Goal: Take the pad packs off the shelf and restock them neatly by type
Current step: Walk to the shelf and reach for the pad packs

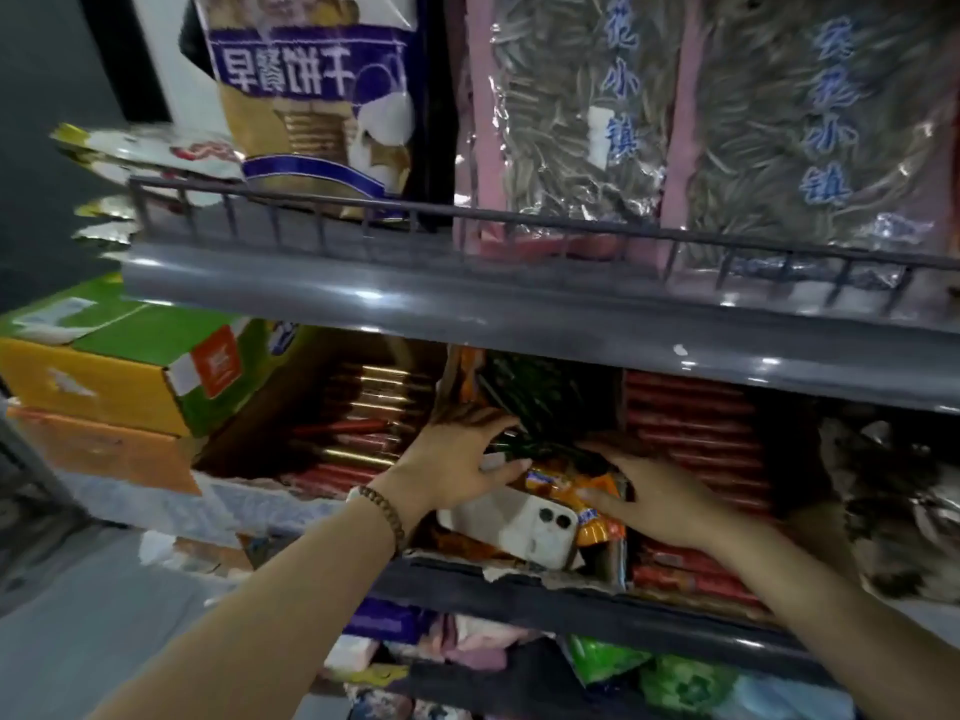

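Shelf [571,610]; left hand [452,459] perhaps around green pack [540,402]

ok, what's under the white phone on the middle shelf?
The white phone lies on orange snack packs in a torn cardboard box. What sits directly beneath it is covered by the phone.

The shelf [467,298] is showing grey, the biscuit bag [306,96] is flashing purple and gold, seed bags [566,122] are wearing pink edges and blue lettering, the carton [119,371] is glowing green and yellow.
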The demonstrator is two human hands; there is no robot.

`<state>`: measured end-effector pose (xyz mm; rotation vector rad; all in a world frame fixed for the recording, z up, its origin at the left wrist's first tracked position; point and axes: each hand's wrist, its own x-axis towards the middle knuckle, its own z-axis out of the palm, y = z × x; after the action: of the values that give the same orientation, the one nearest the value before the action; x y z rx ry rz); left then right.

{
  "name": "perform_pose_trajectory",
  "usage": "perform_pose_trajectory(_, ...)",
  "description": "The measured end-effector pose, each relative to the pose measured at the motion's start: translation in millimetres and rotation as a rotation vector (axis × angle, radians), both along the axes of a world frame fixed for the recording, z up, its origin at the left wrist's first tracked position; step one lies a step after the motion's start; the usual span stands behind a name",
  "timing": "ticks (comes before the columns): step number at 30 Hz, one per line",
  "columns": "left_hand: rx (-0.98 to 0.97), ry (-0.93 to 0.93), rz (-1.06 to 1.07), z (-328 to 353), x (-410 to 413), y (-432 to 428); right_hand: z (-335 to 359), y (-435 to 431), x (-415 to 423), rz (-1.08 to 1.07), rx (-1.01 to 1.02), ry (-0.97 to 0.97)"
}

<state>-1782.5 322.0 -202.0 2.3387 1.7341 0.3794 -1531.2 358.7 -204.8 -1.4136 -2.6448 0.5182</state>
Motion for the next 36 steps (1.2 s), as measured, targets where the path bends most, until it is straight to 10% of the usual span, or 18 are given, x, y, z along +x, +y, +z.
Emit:
perform_pose_trajectory(18,0.123,-0.012,-0.679,-91.9,10.1,-115.3,-86.2,-218.5,33.9,-0.358,-0.04,-0.024)
perform_pose_trajectory(27,-0.09,0.177,-0.4,-223.6,60.9,-79.5,-208.1,-162.7,66.9,-0.363,-0.19,-0.005)
perform_pose_trajectory(36,0.11,0.037,-0.176,-384.3,89.5,-19.9,-371.0,-63.4,95.1,-0.183,0.187,0.106)
